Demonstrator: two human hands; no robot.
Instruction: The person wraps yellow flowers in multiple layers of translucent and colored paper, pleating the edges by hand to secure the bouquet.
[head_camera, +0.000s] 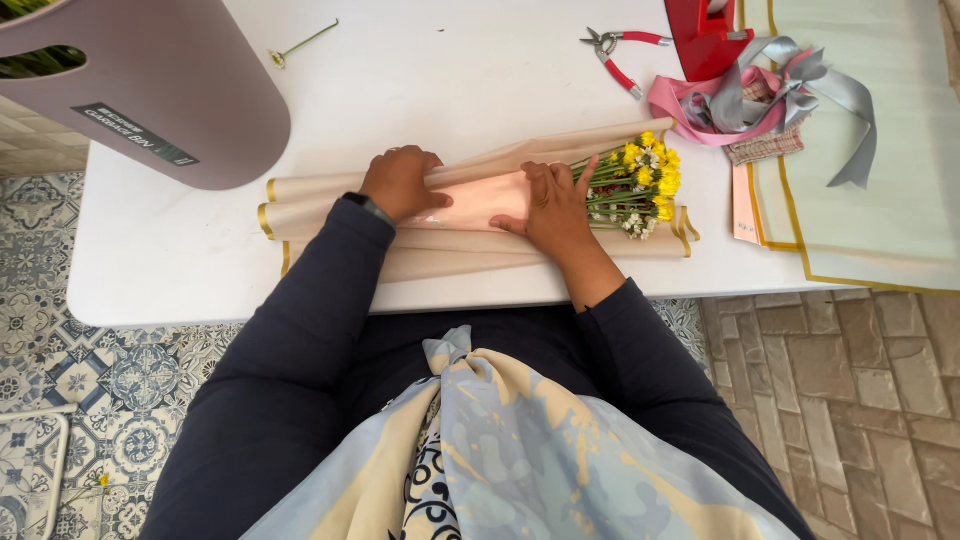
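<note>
Both hands press flat on the beige wrapping paper (470, 215) rolled around a bunch of yellow and white flowers (640, 185) lying on the white bench (180, 250): the left hand (402, 183) bears on the roll's left part, the right hand (555, 205) spreads its fingers just beside the blooms. The layered sheets (gold-edged, loosely overlapped) look likely to spring open or slide if either palm eases off. The right fingertips could also crush the nearest stems.

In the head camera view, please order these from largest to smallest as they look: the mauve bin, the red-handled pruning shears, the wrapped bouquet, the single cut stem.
1. Mauve bin, cut by the frame and nearer the camera, so unsure against the next.
2. Wrapped bouquet, under the left hand and right hand.
3. Red-handled pruning shears.
4. Single cut stem.
</note>
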